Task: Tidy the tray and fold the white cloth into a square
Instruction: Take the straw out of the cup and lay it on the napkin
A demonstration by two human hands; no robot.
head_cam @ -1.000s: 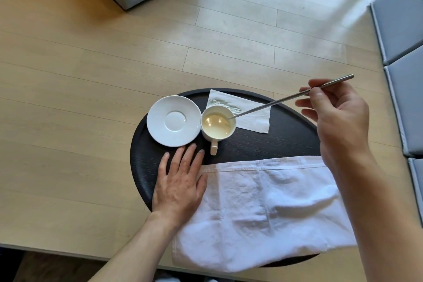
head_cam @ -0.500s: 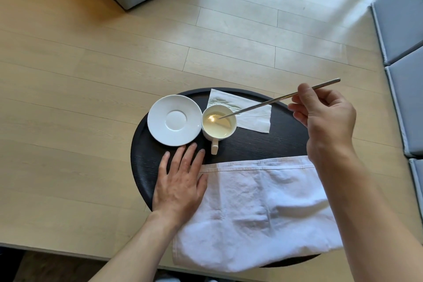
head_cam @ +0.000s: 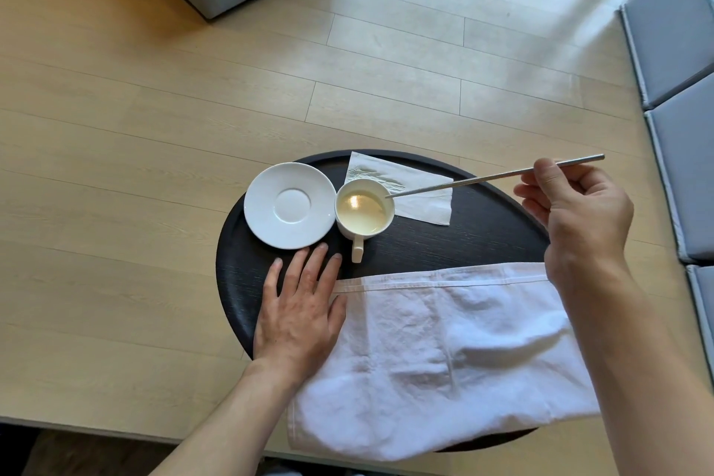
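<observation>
spoon (head_cam: 490,178) tip now at cup (head_cam: 364,213) rim

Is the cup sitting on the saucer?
No, the cup stands on the tray beside the empty saucer.

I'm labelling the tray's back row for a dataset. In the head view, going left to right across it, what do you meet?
Saucer → cup → paper napkin → right hand holding the metal stick, whose tip reaches back to the cup's rim.
</observation>
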